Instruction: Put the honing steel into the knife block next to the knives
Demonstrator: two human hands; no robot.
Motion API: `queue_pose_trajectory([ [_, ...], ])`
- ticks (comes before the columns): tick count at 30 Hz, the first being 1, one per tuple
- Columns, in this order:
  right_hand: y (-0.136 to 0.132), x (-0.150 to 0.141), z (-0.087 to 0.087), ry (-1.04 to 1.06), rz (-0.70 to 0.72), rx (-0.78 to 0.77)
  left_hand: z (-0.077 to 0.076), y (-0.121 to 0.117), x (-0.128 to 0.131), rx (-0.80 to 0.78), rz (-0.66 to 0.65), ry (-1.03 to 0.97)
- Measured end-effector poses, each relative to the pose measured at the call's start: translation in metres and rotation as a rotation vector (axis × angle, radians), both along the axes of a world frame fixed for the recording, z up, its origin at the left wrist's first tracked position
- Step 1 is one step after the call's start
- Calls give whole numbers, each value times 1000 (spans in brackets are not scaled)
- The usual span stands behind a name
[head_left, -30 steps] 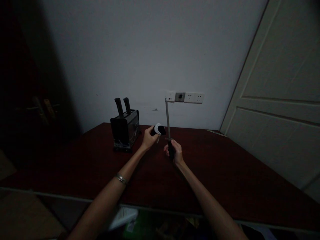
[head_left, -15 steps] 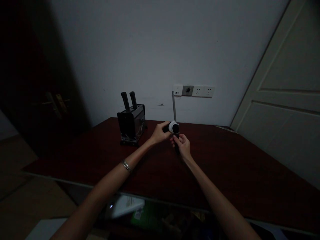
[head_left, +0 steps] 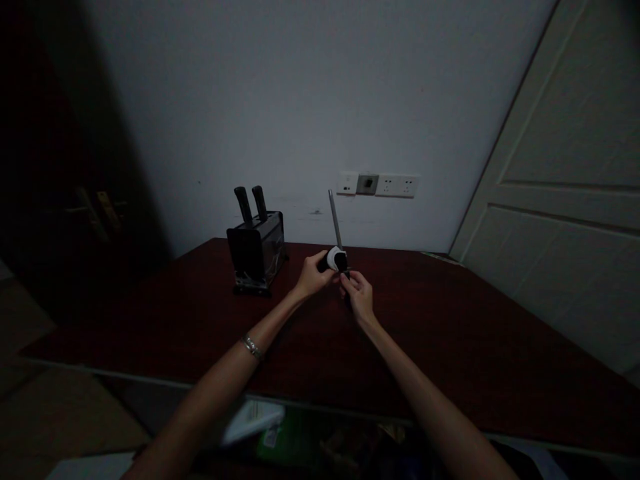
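Note:
Over the far middle of the table, my left hand (head_left: 313,275) is closed around a black-and-white piece (head_left: 336,259) with a rounded white band; its kind is unclear in this dim light. My right hand (head_left: 359,297) is just below and to the right, fingers pinched on a slim black handle (head_left: 347,301). A long, narrow grey metal shaft (head_left: 335,219) rises from behind the black-and-white piece, tilted slightly left. Whether it is a blade or a rod, and whether it joins the handle, I cannot tell. Both hands are close together, nearly touching.
A black and metallic knife block (head_left: 257,253) with two black-handled knives (head_left: 251,204) stands left of my hands on the dark red table (head_left: 425,320). Wall sockets (head_left: 377,185) are behind. Under the front edge sit a white object (head_left: 255,419) and a green package (head_left: 287,437).
The whole view has shifted a little. The metal shaft leans further left than before. Both hands keep their grips.

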State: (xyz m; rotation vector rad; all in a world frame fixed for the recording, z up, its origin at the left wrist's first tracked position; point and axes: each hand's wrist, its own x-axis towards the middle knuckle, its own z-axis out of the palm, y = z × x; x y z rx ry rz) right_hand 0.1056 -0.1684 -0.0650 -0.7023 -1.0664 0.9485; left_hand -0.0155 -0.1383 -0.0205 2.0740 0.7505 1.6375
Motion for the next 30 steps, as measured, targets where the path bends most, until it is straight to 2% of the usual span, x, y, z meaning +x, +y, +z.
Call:
queue_pose_trajectory([
  [9, -6, -1, 1, 6, 89, 15, 1, 1, -7, -46, -28, -38],
  [17, -5, 3, 5, 29, 127, 58, -9, 9, -13, -39, -38, 19],
  [24, -1, 4, 2, 12, 147, 55, -2, 8, -16, -15, 117, -193],
  [27, 0, 1, 0, 8, 155, 36, -3, 0, -13, 33, 90, -177],
  [30, 0, 0, -1, 11, 162, 21, -5, -9, -7, 53, 27, -76],
])
